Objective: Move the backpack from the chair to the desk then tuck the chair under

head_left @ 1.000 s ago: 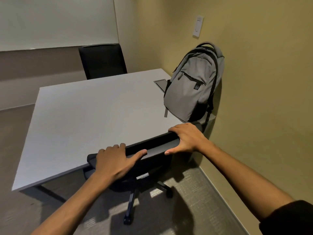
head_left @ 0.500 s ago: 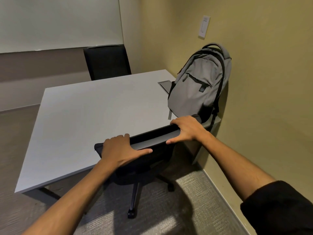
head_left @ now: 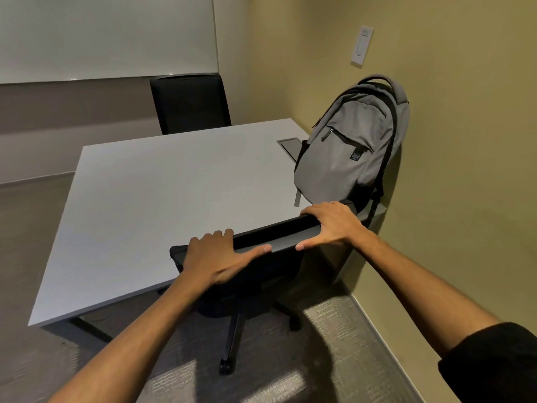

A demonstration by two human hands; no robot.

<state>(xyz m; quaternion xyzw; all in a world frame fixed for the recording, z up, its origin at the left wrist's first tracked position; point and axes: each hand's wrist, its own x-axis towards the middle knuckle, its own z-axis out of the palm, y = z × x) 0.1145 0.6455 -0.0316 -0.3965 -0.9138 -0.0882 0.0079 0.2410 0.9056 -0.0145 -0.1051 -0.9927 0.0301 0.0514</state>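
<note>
My left hand [head_left: 216, 257] was holding the top of the black chair [head_left: 255, 274], with my fingers curled over the far side of the chair back and my thumb lying flat along the near side. My right hand [head_left: 334, 225] held the same top edge in the same way, over at about 2 o'clock from my left hand. There was a bare bit of the chair back between my two thumbs. The chair back was right at the near edge of the white desk [head_left: 162, 199], and the seat was hidden below it, so I could not tell how far under it went. One chair leg with a little wheel [head_left: 226, 365] stuck out toward me on the grey carpet [head_left: 334, 359]. The grey backpack [head_left: 348, 152] stood up on the desk at about 1 o'clock from my right hand, close to it, and it leaned on the yellow wall [head_left: 465, 170]. A grey flap [head_left: 290, 146] in the desk top was just beside the backpack, at its 9 o'clock. Another black chair [head_left: 190, 104] stood at the far side of the desk, at 12 o'clock. A white switch [head_left: 361, 45] was on the wall above the backpack.
</note>
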